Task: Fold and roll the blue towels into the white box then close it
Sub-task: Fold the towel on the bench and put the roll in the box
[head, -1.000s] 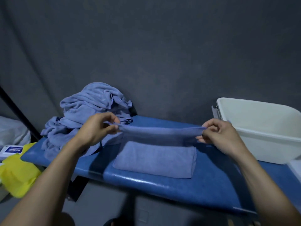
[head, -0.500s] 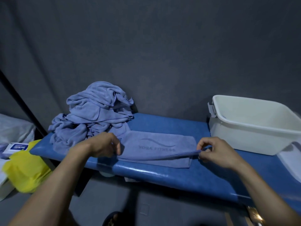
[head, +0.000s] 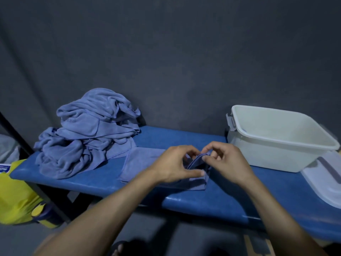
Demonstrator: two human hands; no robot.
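Note:
A folded blue towel (head: 140,163) lies flat on the blue padded bench (head: 239,196). Both hands meet at its right end. My left hand (head: 175,164) pinches the lifted end with thumb and curled fingers. My right hand (head: 224,159) pinches the same raised edge from the right. The end of the towel stands up between the hands. A heap of unfolded blue towels (head: 88,132) sits at the bench's left end. The open white box (head: 276,139) stands at the right, and I see nothing inside it. Its lid (head: 330,183) lies in front of it at the far right.
A yellow bag (head: 16,196) and a small white-and-blue carton (head: 3,168) sit left of the bench. A dark slanted pole (head: 16,137) runs down behind the left end. A dark wall backs the bench. A sandalled foot (head: 120,249) shows at the bottom.
The towel, first held stretched between the hands, was laid folded on the bench. My left hand has since moved right to join my right hand at the towel's right end, which is now lifted.

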